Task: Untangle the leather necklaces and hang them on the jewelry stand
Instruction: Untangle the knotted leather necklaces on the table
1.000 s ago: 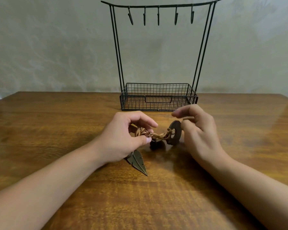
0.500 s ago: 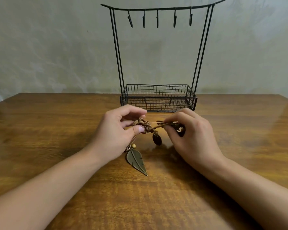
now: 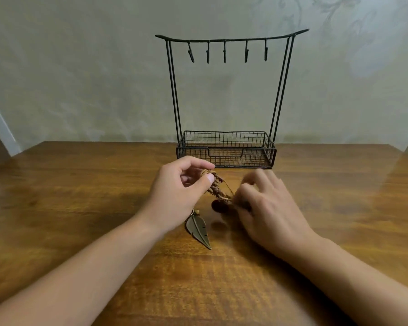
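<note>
Working from the head view, the only one you have, you are in the middle of loosening the knot. Your left hand (image 3: 174,196) pinches the upper end of the tangled leather necklaces (image 3: 216,188) between thumb and forefinger, holding the bundle up just above the bench (image 3: 80,208). Your right hand (image 3: 266,208) is blurred; its fingers curl around the lower right end of the cords, where a dark round pendant (image 3: 218,206) hangs, and its grip looks clamped on a strand, though the fingertips themselves are hidden. A metal leaf pendant (image 3: 198,229) dangles below your left hand, with its tip apparently resting on the wood.

The jewelry stand (image 3: 226,147) sits at the far middle of the bench, its hooks (image 3: 224,52) all bare, so nothing is hung yet.

To do this step well, keep the left pinch steady as an anchor and let the right hand tease one strand at a time out of the twist. Pulling both ends apart would likely tighten the braid. Follow the thin loose cord (image 3: 227,188) that stands free between your hands; it looks like the easiest way in. Let the pendants hang so that their weight helps unwind the twist.
</note>
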